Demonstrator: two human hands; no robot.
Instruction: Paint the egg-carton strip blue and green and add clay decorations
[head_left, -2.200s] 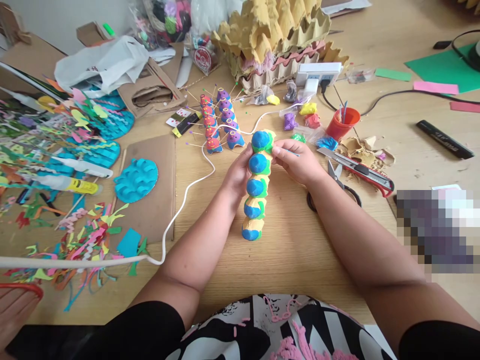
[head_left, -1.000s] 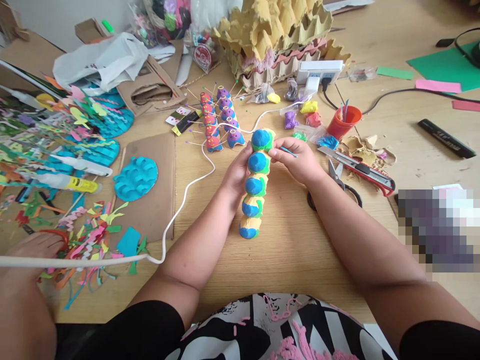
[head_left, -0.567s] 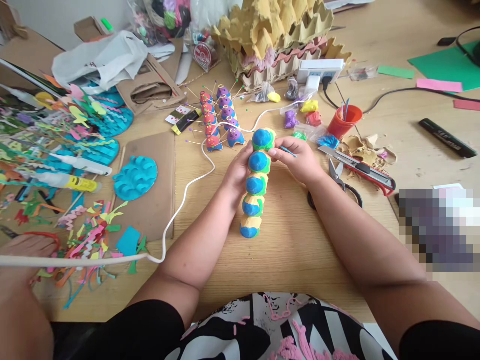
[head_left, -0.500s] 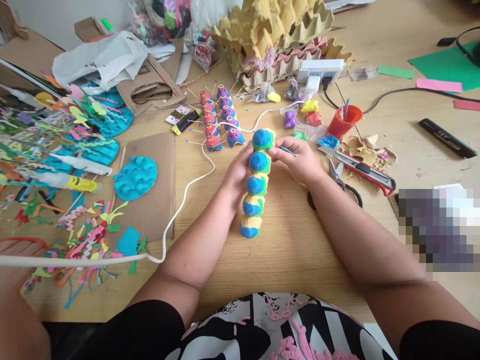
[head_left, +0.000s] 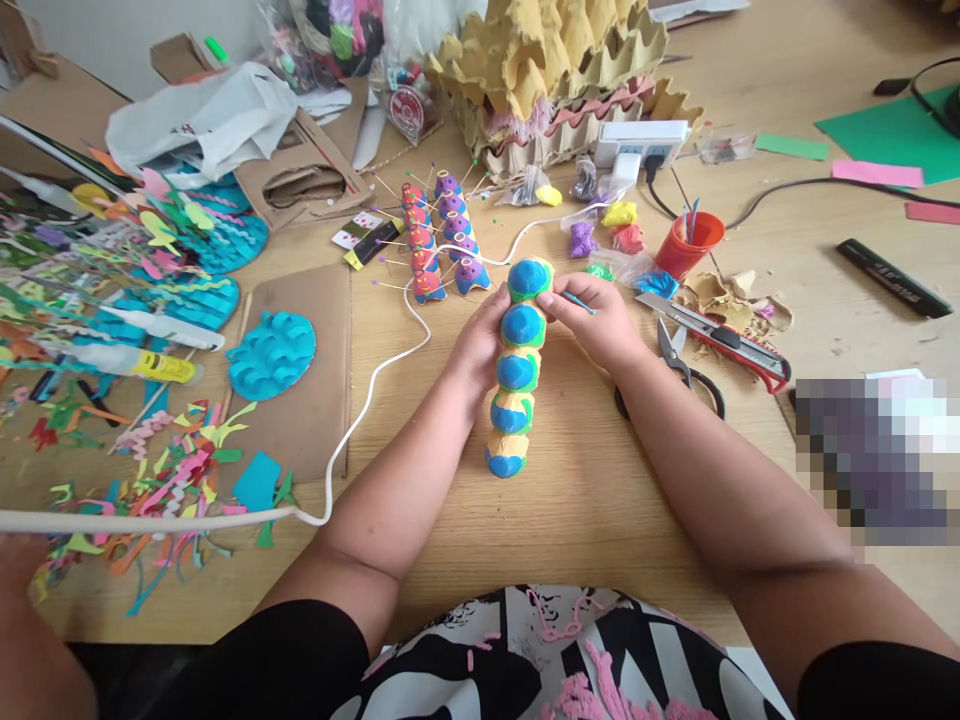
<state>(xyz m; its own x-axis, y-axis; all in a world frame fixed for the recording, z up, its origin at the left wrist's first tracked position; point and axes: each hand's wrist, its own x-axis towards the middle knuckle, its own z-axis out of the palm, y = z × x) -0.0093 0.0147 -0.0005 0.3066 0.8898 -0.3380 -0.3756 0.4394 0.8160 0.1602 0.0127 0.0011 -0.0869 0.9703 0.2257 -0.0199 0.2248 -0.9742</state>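
Observation:
A strip of egg-carton cups (head_left: 517, 372), coloured blue, green and pale orange, is held up in front of me with its near end pointing toward my body. Gripping its left side near the far end is my left hand (head_left: 480, 338), closed with the fingers partly hidden beneath. My right hand (head_left: 596, 318) pinches the right side near the top cup. A thin blue stick (head_left: 577, 302) pokes out between its fingers. Beyond the strip stand two rows of finished-looking cups, one red and blue (head_left: 421, 245), the other purple and blue (head_left: 459, 235), with pins stuck in them.
Right of my hands lie scissors (head_left: 675, 360), a utility knife (head_left: 724, 335) and a red cup (head_left: 691, 243). A white cable (head_left: 371, 390) crosses the left side. Cardboard (head_left: 319, 420) bears a blue disc (head_left: 271, 355). Another person's arm (head_left: 37, 630) shows lower left.
The egg-carton strip has shifted slightly right and turned a little, showing more blue. Both hands keep their hold. The other person's hand at the lower left has drawn back.

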